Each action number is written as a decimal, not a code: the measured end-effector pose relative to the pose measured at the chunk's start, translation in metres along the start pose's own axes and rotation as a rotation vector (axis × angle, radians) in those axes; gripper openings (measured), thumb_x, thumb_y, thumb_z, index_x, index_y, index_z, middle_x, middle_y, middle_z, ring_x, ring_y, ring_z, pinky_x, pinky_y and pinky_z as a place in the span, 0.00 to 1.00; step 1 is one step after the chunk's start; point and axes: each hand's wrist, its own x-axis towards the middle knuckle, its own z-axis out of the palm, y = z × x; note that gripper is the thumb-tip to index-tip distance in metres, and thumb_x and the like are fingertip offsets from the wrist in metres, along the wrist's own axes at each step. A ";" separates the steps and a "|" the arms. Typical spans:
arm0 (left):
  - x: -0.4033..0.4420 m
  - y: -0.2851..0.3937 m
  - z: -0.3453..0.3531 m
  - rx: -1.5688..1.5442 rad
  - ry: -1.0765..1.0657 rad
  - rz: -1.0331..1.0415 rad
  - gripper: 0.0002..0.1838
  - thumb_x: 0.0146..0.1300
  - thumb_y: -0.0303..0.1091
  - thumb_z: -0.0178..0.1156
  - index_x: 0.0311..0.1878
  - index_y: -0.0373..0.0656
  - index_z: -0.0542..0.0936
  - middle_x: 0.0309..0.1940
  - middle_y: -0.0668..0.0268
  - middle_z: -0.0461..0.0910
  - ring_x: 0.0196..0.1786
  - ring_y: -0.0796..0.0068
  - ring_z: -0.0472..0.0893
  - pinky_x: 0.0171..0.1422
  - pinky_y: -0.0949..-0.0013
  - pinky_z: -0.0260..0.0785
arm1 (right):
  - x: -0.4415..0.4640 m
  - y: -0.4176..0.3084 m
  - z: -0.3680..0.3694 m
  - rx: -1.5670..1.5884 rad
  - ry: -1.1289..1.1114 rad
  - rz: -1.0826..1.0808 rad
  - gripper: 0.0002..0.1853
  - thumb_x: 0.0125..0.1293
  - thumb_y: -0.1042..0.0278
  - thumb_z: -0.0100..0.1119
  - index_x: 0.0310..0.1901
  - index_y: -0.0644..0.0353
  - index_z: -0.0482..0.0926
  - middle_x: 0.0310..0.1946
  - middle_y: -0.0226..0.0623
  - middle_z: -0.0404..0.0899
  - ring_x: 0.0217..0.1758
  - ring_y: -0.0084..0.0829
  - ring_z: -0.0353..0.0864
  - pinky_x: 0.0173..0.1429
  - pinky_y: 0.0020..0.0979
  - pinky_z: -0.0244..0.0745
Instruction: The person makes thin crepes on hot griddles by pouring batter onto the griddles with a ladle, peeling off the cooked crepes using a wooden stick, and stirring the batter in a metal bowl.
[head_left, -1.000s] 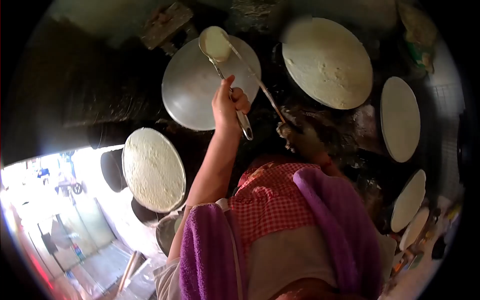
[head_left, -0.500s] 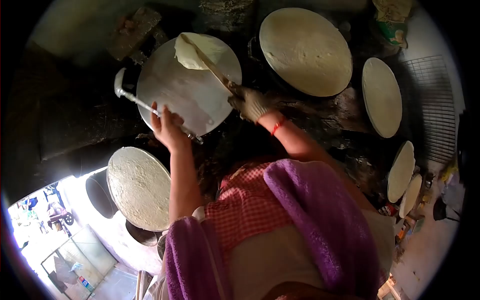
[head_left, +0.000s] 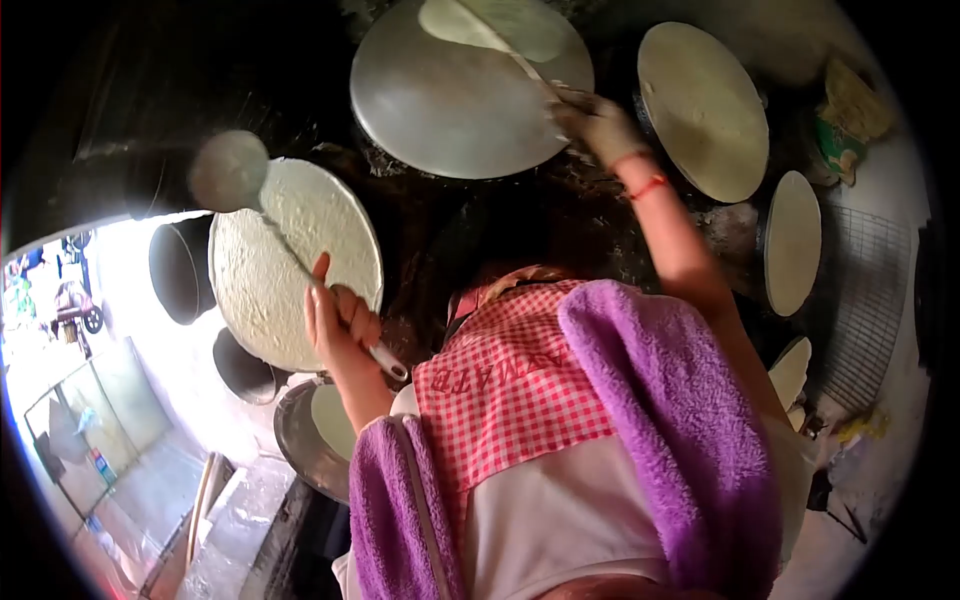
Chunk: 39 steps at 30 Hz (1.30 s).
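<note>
My left hand (head_left: 342,315) grips the handle of a metal ladle (head_left: 230,172), whose round bowl is raised in front of a round pale sheet of batter (head_left: 290,290). My right hand (head_left: 597,128), in a knitted glove, is closed around a thin wooden stick (head_left: 515,58). The stick's far end reaches over wet pale batter (head_left: 455,22) near the back edge of a round grey griddle (head_left: 450,115). Most of the griddle surface shows bare metal. The stick's tip is cut off at the top of the view.
A second round griddle surface covered in pale batter (head_left: 705,110) stands to the right, with another pale disc (head_left: 793,245) beyond it. A wire rack (head_left: 855,300) leans at the far right. At lower left sits a metal basin (head_left: 295,440) with pale liquid.
My view has shifted left and down. My left hand has moved the ladle from beside the bare griddle to in front of the left pale sheet. The stick stays at the batter.
</note>
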 end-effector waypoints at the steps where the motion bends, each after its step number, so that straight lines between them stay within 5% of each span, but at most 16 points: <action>1: -0.011 0.011 -0.009 0.005 -0.001 0.047 0.23 0.77 0.42 0.44 0.68 0.38 0.65 0.19 0.75 0.55 0.14 0.87 0.50 0.15 0.79 0.42 | -0.007 0.012 -0.020 0.264 -0.066 0.048 0.19 0.67 0.60 0.60 0.59 0.50 0.78 0.30 0.26 0.81 0.23 0.21 0.77 0.24 0.22 0.71; 3: -0.022 0.017 -0.036 -0.013 -0.066 0.212 0.23 0.77 0.41 0.42 0.68 0.37 0.64 0.17 0.73 0.57 0.11 0.86 0.50 0.12 0.78 0.42 | 0.021 0.096 -0.041 1.047 0.023 0.208 0.16 0.68 0.65 0.57 0.56 0.51 0.80 0.36 0.29 0.84 0.25 0.24 0.80 0.26 0.21 0.72; 4: -0.023 0.018 -0.037 0.045 0.007 0.285 0.23 0.77 0.41 0.42 0.68 0.36 0.64 0.18 0.73 0.58 0.11 0.85 0.51 0.12 0.77 0.43 | -0.012 0.042 -0.014 0.236 0.146 0.234 0.17 0.67 0.66 0.59 0.57 0.51 0.80 0.38 0.28 0.84 0.23 0.24 0.78 0.28 0.24 0.73; 6: -0.004 0.010 -0.061 0.008 -0.024 0.210 0.23 0.77 0.41 0.42 0.67 0.37 0.65 0.18 0.74 0.56 0.12 0.86 0.50 0.12 0.78 0.43 | 0.007 0.065 0.033 0.017 0.219 -0.236 0.18 0.62 0.60 0.65 0.55 0.47 0.81 0.24 0.27 0.80 0.16 0.18 0.72 0.20 0.22 0.67; 8: 0.002 0.001 -0.059 -0.034 0.140 0.119 0.22 0.77 0.42 0.44 0.65 0.38 0.67 0.18 0.75 0.54 0.14 0.87 0.49 0.13 0.79 0.43 | -0.016 -0.005 0.043 0.005 0.053 0.125 0.19 0.60 0.60 0.67 0.54 0.48 0.82 0.22 0.27 0.78 0.16 0.18 0.71 0.20 0.22 0.66; 11: -0.027 0.000 -0.029 0.027 0.200 0.230 0.21 0.76 0.43 0.45 0.63 0.39 0.69 0.18 0.77 0.53 0.14 0.89 0.48 0.13 0.81 0.42 | -0.020 -0.004 -0.014 0.150 -0.060 0.138 0.20 0.60 0.62 0.67 0.55 0.49 0.80 0.22 0.26 0.77 0.16 0.17 0.70 0.19 0.21 0.66; 14: -0.035 -0.013 -0.018 0.092 0.268 0.327 0.20 0.77 0.43 0.44 0.63 0.40 0.69 0.18 0.77 0.55 0.13 0.89 0.49 0.13 0.80 0.42 | 0.003 0.030 -0.027 0.577 0.191 0.197 0.21 0.62 0.65 0.65 0.58 0.48 0.78 0.25 0.24 0.79 0.16 0.14 0.70 0.15 0.18 0.62; 15: -0.030 -0.018 -0.020 0.095 0.227 0.317 0.20 0.77 0.42 0.43 0.63 0.40 0.69 0.18 0.76 0.56 0.13 0.89 0.50 0.13 0.80 0.42 | 0.000 0.016 -0.017 0.151 0.083 0.222 0.17 0.62 0.68 0.63 0.54 0.50 0.80 0.25 0.27 0.81 0.16 0.16 0.71 0.16 0.19 0.63; 20: -0.029 -0.015 0.020 0.044 0.242 0.338 0.18 0.77 0.40 0.43 0.63 0.42 0.69 0.19 0.75 0.57 0.14 0.88 0.51 0.15 0.80 0.43 | 0.019 0.005 0.010 0.181 -0.254 0.153 0.11 0.62 0.64 0.64 0.46 0.51 0.83 0.20 0.25 0.77 0.14 0.16 0.67 0.16 0.20 0.60; 23: -0.045 -0.007 0.039 0.089 0.307 0.432 0.19 0.77 0.42 0.43 0.63 0.42 0.69 0.19 0.76 0.57 0.14 0.88 0.51 0.15 0.81 0.42 | 0.015 0.005 -0.041 0.219 -0.084 0.162 0.13 0.65 0.61 0.62 0.50 0.51 0.81 0.25 0.26 0.79 0.15 0.16 0.68 0.15 0.20 0.61; 25: -0.055 -0.017 0.047 0.075 0.311 0.467 0.20 0.77 0.42 0.42 0.64 0.41 0.69 0.19 0.76 0.55 0.15 0.88 0.50 0.15 0.80 0.41 | 0.042 0.006 -0.052 0.731 -0.331 0.196 0.15 0.66 0.60 0.60 0.53 0.51 0.80 0.30 0.28 0.81 0.16 0.16 0.71 0.15 0.20 0.64; 28: -0.050 -0.003 0.019 0.076 0.326 0.366 0.20 0.77 0.42 0.42 0.64 0.40 0.69 0.18 0.77 0.53 0.15 0.88 0.49 0.15 0.80 0.41 | 0.016 0.002 0.018 0.003 -0.124 0.126 0.11 0.61 0.61 0.65 0.41 0.58 0.83 0.19 0.28 0.77 0.15 0.21 0.70 0.20 0.25 0.66; 36: -0.055 -0.011 -0.030 -0.021 0.395 0.505 0.19 0.77 0.44 0.43 0.61 0.42 0.70 0.18 0.76 0.54 0.16 0.88 0.48 0.16 0.80 0.40 | 0.055 0.054 -0.036 0.289 -0.146 -0.026 0.15 0.66 0.50 0.59 0.42 0.54 0.80 0.19 0.24 0.77 0.16 0.16 0.71 0.18 0.22 0.64; 37: -0.058 -0.008 -0.023 0.014 0.458 0.468 0.19 0.77 0.44 0.43 0.61 0.42 0.70 0.18 0.76 0.54 0.16 0.88 0.49 0.16 0.80 0.41 | 0.077 0.058 -0.062 0.865 -0.708 0.472 0.18 0.66 0.49 0.59 0.44 0.56 0.80 0.23 0.24 0.78 0.16 0.15 0.70 0.16 0.20 0.61; 38: -0.062 -0.005 -0.012 0.069 0.519 0.422 0.20 0.77 0.44 0.43 0.61 0.41 0.70 0.18 0.76 0.55 0.15 0.88 0.49 0.16 0.80 0.41 | 0.062 0.040 -0.036 0.339 -0.281 0.240 0.16 0.64 0.51 0.61 0.46 0.55 0.80 0.22 0.23 0.76 0.15 0.15 0.69 0.16 0.20 0.61; 39: -0.064 -0.003 -0.006 0.074 0.476 0.414 0.19 0.77 0.44 0.43 0.60 0.41 0.71 0.18 0.76 0.55 0.15 0.88 0.49 0.16 0.80 0.41 | 0.054 0.027 -0.010 0.133 -0.265 0.223 0.15 0.64 0.53 0.61 0.45 0.53 0.80 0.21 0.22 0.75 0.15 0.15 0.68 0.16 0.20 0.61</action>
